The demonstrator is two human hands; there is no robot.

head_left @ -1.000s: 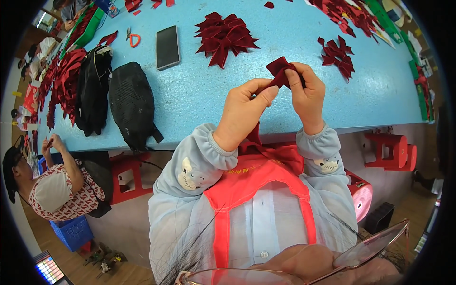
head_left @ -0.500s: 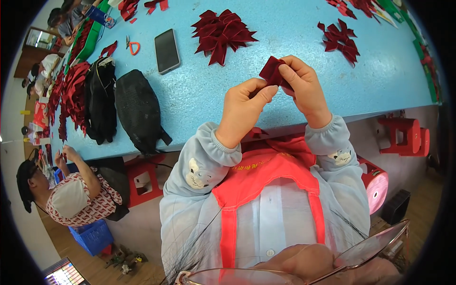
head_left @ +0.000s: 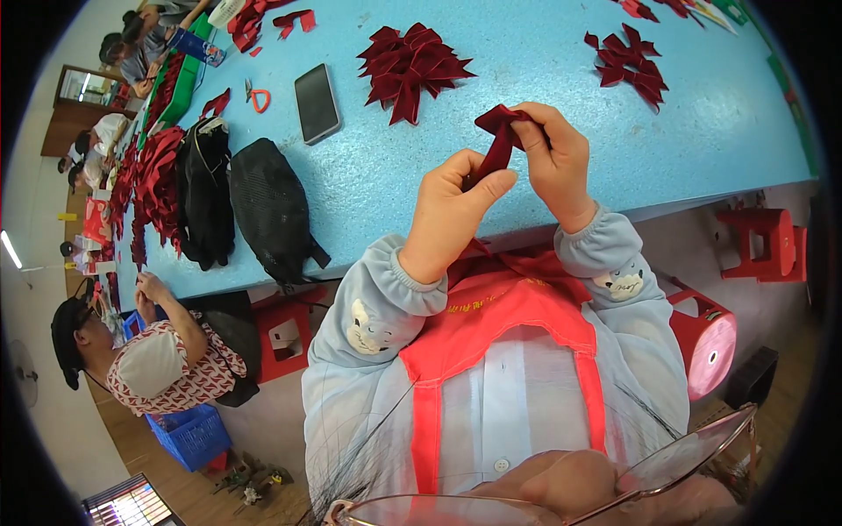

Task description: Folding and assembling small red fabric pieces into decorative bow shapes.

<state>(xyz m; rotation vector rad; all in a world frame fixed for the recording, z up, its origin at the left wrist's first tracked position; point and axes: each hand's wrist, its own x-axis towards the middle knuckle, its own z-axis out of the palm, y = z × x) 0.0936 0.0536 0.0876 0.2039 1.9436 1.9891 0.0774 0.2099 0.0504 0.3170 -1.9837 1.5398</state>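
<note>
Both of my hands hold a folded piece of dark red ribbon [head_left: 497, 133] over the near edge of the blue table [head_left: 719, 131]. My left hand [head_left: 452, 210] pinches its lower end between thumb and fingers. My right hand [head_left: 554, 162] grips its upper folds. A finished dark red ribbon bow [head_left: 410, 68] lies on the table beyond my hands, and a second bow [head_left: 633, 68] lies to the right of it.
A black phone [head_left: 317, 103], orange-handled scissors [head_left: 257, 96] and two black bags [head_left: 267, 210] lie left on the table beside heaps of red ribbon [head_left: 156, 188]. A person [head_left: 158, 359] sits at lower left. Red stools [head_left: 772, 245] stand under the table edge.
The view has shifted, so my hands and the table sit lower in the picture. My hands have turned the red ribbon piece, and its folds now stick up above my right fingers.
</note>
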